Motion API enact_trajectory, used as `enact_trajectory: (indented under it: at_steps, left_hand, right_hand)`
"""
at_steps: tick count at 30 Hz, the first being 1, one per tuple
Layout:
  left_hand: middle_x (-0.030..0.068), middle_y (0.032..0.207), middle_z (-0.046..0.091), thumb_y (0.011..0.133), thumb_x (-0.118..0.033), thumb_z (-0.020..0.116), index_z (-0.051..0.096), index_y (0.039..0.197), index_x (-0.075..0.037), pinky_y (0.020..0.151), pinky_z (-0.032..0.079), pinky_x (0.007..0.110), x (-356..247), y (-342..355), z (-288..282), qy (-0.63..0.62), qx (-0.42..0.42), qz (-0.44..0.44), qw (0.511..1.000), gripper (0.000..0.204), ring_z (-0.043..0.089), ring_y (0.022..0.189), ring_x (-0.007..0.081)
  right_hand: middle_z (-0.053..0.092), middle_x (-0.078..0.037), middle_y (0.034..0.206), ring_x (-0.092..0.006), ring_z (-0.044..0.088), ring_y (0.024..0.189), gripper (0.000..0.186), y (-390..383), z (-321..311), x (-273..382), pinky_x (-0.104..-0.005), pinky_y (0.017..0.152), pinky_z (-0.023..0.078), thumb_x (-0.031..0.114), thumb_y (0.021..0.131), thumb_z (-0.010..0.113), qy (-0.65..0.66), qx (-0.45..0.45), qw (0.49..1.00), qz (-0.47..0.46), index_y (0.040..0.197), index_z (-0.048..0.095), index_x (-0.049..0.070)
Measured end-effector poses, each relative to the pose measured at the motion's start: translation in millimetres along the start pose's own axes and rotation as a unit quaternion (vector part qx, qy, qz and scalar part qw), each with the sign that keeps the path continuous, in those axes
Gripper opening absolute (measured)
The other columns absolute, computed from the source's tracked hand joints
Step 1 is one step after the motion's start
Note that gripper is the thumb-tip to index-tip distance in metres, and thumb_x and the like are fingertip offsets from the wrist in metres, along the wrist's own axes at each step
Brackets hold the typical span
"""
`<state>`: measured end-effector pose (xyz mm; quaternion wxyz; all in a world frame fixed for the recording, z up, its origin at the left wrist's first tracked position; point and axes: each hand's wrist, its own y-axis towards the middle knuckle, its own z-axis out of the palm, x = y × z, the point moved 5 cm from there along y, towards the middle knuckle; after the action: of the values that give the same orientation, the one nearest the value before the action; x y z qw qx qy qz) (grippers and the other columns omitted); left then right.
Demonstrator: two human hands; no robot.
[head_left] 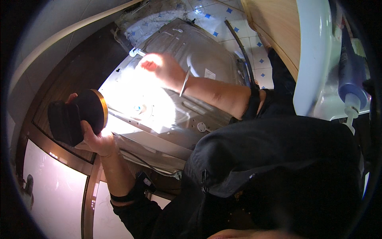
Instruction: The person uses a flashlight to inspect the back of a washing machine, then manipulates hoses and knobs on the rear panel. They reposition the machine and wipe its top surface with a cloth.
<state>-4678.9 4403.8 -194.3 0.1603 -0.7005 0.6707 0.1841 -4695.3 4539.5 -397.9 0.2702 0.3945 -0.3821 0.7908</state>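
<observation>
My left hand (97, 139) is closed around a round black lamp (89, 109) with an orange-gold rim and a blocky black back. Its strong beam falls on the grey pressed-metal panel (181, 47) of a large appliance. Over the panel's far left part, my right hand (161, 69) is curled into a fist, a metal bangle around its wrist. A small white plastic piece (137, 52) sticks out past the fist; glare hides its exact kind and how the fingers meet it. Below that hand, a round white fitting (139, 109) with a bluish centre stands out from the panel.
A black hose (240, 47) rises beside the panel. At right are a white basin (312, 59), a wooden board (274, 28) and a purple pump bottle (351, 79). Brown-framed cabinet doors (55, 179) stand at lower left; a pale pipe (59, 34) curves along the wall.
</observation>
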Motion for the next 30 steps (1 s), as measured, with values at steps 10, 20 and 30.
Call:
enact_trajectory:
  at_steps: [10,20,30]
  left_hand:
    - [0.0232,0.124,0.046,0.091,-0.007,0.05,0.025,0.132,-0.015,0.083,0.053,0.043,5,-9,-2,0.065,-0.031,-0.021,0.997,0.049,0.054,0.109,0.0363]
    - [0.0225,0.116,0.051,0.074,-0.032,0.047,0.038,0.121,0.005,0.083,0.053,0.04,-8,4,0,0.003,-0.188,-0.128,0.974,0.061,0.052,0.109,0.0325]
    - [0.023,0.116,0.051,0.075,-0.036,0.044,0.038,0.121,0.007,0.086,0.051,0.041,-12,9,7,-0.034,-0.156,-0.138,0.977,0.063,0.051,0.111,0.0329]
  right_hand:
    - [0.067,-0.004,0.075,-0.0114,0.063,0.068,0.02,11,-57,-50,-0.025,0.061,0.05,0.025,0.083,0.064,-0.083,-0.109,0.989,0.052,0.085,0.068,0.006]
    - [0.063,-0.006,0.077,-0.0138,0.059,0.069,0.02,-11,-31,-66,-0.0281,0.062,0.048,0.022,0.075,0.07,-0.078,-0.018,0.996,0.041,0.088,0.064,0.008]
    - [0.057,-0.008,0.096,-0.0238,0.059,0.088,0.022,-17,-11,-50,-0.0331,0.076,0.049,0.019,0.077,0.065,-0.197,0.025,0.98,-0.025,0.097,0.064,0.011]
